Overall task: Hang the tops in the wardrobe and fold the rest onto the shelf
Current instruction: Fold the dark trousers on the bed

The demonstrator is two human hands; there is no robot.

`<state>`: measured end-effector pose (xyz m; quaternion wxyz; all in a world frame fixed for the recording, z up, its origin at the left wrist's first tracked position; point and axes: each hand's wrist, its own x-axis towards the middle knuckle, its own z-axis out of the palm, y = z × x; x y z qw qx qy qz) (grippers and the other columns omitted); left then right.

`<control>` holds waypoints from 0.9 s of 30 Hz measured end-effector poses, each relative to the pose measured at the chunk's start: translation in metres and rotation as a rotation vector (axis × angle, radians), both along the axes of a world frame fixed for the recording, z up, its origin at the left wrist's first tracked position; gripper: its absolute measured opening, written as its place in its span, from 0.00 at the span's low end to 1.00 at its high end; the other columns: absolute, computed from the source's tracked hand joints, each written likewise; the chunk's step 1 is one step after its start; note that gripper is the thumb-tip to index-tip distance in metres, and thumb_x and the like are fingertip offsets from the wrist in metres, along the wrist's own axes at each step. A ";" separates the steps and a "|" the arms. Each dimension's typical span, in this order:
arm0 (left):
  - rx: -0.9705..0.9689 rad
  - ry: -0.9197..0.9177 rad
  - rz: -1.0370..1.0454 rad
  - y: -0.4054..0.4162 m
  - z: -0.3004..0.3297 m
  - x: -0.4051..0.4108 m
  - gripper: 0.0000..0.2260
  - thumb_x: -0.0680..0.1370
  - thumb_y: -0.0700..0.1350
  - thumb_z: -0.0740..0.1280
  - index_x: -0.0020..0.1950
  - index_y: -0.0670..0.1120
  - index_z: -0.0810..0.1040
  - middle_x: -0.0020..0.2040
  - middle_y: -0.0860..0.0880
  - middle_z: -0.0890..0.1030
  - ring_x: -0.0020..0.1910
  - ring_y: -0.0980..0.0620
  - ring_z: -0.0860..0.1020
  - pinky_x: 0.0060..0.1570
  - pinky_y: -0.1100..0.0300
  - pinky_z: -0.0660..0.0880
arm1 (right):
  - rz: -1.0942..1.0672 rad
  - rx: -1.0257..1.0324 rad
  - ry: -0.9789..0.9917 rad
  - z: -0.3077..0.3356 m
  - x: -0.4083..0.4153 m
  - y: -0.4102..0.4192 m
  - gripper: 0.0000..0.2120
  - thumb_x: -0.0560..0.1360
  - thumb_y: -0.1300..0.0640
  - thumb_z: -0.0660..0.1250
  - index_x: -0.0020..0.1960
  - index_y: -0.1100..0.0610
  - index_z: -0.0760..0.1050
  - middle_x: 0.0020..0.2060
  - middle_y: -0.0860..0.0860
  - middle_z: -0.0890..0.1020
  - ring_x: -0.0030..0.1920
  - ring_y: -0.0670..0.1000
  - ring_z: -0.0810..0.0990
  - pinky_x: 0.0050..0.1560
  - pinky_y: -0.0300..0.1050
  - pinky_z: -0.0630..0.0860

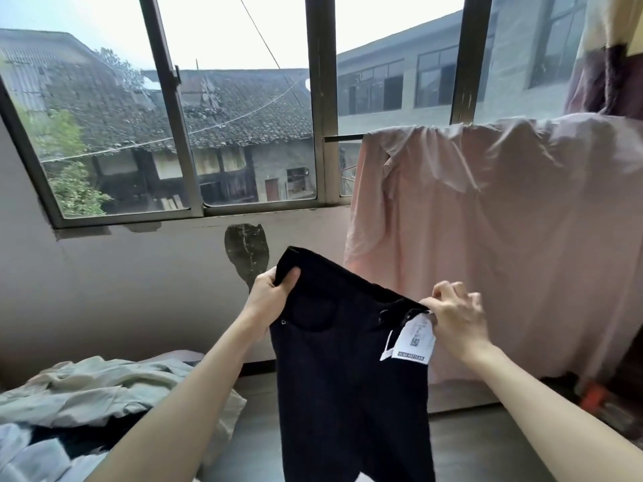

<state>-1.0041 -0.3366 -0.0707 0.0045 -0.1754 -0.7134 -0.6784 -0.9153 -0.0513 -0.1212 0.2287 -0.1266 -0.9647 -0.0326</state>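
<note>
Plainly, little of the task is shown as done; no wardrobe and no shelf are seen, so nothing can be counted as hung or folded from this view. Dark trousers [351, 360] are held up by the waistband in front of the window [174, 109], with the legs hanging down past the lower edge of the frame; the waistband's left corner is gripped by the left hand [269, 290], thumb over the front and fingers curled behind; the right corner, at the fly, is pinched by the right hand [455, 318] between thumb and forefinger, the other fingers being raised and loosely bent. White tags [412, 337] hang from the waistband just beside the right hand; their print is too small to be read. Since trousers are no top, they are judged to belong to the part that is to be folded; folding is not yet begun, as the garment is spread flat and full length. A pile [104, 394] of pale clothes is left on the surface at lower left, well apart from the trousers; it is judged to be still unsorted. A pink cloth [504, 238] is draped over a rail at the right; whether it is part of the task cannot be told.
</note>
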 end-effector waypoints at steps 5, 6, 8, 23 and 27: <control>-0.012 0.001 -0.129 -0.059 0.006 -0.008 0.05 0.78 0.44 0.66 0.52 0.49 0.80 0.47 0.53 0.85 0.46 0.56 0.83 0.40 0.69 0.76 | 0.266 0.041 0.326 0.039 -0.008 -0.024 0.20 0.60 0.76 0.72 0.45 0.57 0.84 0.43 0.58 0.79 0.48 0.63 0.76 0.42 0.54 0.74; 0.001 -0.013 -0.173 -0.069 0.006 -0.009 0.07 0.77 0.45 0.67 0.53 0.48 0.81 0.49 0.51 0.85 0.48 0.54 0.83 0.41 0.69 0.77 | 0.359 0.053 0.365 0.043 -0.008 -0.029 0.20 0.57 0.78 0.74 0.42 0.58 0.84 0.41 0.58 0.78 0.46 0.62 0.76 0.39 0.54 0.76; 0.018 -0.040 -0.244 -0.083 0.009 -0.010 0.09 0.74 0.47 0.69 0.52 0.48 0.83 0.51 0.47 0.84 0.50 0.51 0.83 0.43 0.67 0.77 | 0.572 0.021 0.399 0.053 -0.010 -0.043 0.18 0.58 0.78 0.74 0.41 0.59 0.83 0.42 0.58 0.78 0.48 0.58 0.75 0.40 0.51 0.79; 0.240 -0.095 -0.622 -0.077 0.027 0.014 0.31 0.63 0.51 0.80 0.59 0.41 0.72 0.43 0.47 0.82 0.40 0.51 0.82 0.39 0.62 0.77 | 1.202 -0.021 0.561 0.103 -0.008 -0.176 0.12 0.74 0.69 0.61 0.47 0.65 0.83 0.40 0.60 0.78 0.56 0.63 0.78 0.41 0.53 0.81; 0.290 -0.148 -0.642 -0.085 0.027 0.016 0.33 0.64 0.48 0.80 0.62 0.39 0.69 0.46 0.45 0.82 0.42 0.49 0.82 0.41 0.60 0.77 | 1.238 -0.042 0.591 0.107 -0.016 -0.180 0.09 0.74 0.67 0.63 0.48 0.65 0.83 0.42 0.58 0.82 0.60 0.63 0.77 0.47 0.55 0.81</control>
